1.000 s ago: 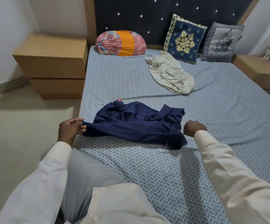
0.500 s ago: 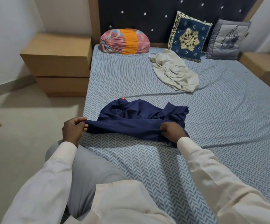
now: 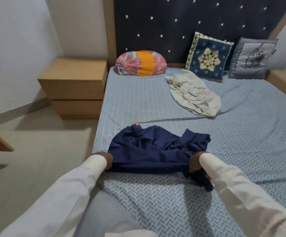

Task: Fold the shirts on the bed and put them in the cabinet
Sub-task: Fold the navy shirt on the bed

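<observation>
The right hand (image 3: 194, 163) has its fingers curled around the near hem of the navy shirt (image 3: 153, 147). The left hand (image 3: 108, 157), mostly hidden by its sleeve, holds the hem's other end, which is taut between them. The shirt lies crumpled on the bed (image 3: 156, 202), and a cream shirt (image 3: 193, 94) lies farther up near the pillows.

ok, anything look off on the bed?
Nothing spilled or damaged. The cream shirt lies crumpled and unfolded by the blue cushion. The navy shirt is bunched, its near hem held taut between the left hand and right hand.
</observation>
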The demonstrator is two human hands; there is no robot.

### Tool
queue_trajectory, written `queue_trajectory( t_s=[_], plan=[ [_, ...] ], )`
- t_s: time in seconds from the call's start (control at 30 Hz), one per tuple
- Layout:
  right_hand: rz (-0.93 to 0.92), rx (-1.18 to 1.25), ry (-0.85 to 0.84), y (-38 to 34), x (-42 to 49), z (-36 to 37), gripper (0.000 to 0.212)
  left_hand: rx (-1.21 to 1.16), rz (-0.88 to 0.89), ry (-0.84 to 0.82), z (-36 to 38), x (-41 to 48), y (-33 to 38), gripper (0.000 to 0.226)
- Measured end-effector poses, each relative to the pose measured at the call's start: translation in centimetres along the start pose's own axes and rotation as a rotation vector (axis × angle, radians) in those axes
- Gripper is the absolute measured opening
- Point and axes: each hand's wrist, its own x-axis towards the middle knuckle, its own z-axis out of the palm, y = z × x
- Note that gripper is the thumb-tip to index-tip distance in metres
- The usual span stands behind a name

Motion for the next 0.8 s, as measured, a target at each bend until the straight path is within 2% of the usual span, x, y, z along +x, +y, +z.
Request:
queue_trajectory(
  t_s=[0.03,0.07,0.1,0.13,0.2,0.27,0.3,0.37,0.47,0.53,0.6,0.67,0.73,0.8],
  plan=[
    [-0.018,0.048,-0.003,1.0,0.2,-1.6,0.058,-0.260,-0.010,-0.127,-1.8,0.7,-0.1,0.035],
    [-0.007,0.225,-0.007,2.2,0.5,-2.8,0.052,-0.590,-0.012,-0.198,-3.3,1.3,-0.2,0.034],
    [-0.025,0.449,0.026,3.6,0.5,-5.0,0.043,-0.884,0.020,-0.181,-6.1,1.9,-0.3,0.034],
    [-0.042,0.720,0.135,4.6,0.7,-6.8,0.037,-1.146,0.077,-0.117,-8.6,2.3,-0.2,0.032],
    [-0.170,1.180,0.424,6.6,0.0,-12.8,0.035,-1.583,0.228,0.144,-16.1,1.6,0.4,0.026],
    [-0.384,1.797,0.498,7.5,-2.4,-19.3,0.030,-1.917,0.475,0.414,-23.8,-1.2,1.4,0.020],
    [-0.470,1.973,0.600,8.1,-3.7,-22.4,0.028,-2.050,0.612,0.488,-27.2,-2.8,1.6,0.017],
    [-0.595,2.028,0.868,9.2,-7.2,-27.9,0.034,-2.210,0.822,0.625,-33.1,-6.4,1.7,0.013],
    [-0.585,1.875,1.147,12.3,-8.5,-33.0,0.048,-2.162,1.019,0.783,-38.1,-9.6,0.8,0.024],
    [-0.395,1.633,1.333,14.1,-8.7,-33.9,0.057,-2.106,1.026,0.890,-39.2,-9.4,-0.3,0.030],
    [-0.207,1.360,1.445,14.9,-8.5,-33.6,0.062,-1.952,0.914,1.036,-38.6,-7.8,-1.8,0.033],
    [-0.130,1.165,1.502,14.7,-7.5,-32.4,0.062,-1.682,0.745,1.163,-36.6,-6.1,-2.9,0.039],
    [-0.066,0.950,1.464,13.8,-5.8,-30.2,0.051,-1.385,0.547,1.235,-33.6,-3.8,-3.4,0.042],
    [-0.005,0.751,1.340,12.5,-3.7,-27.4,0.035,-1.090,0.363,1.271,-29.9,-1.3,-3.5,0.041]
  ],
)
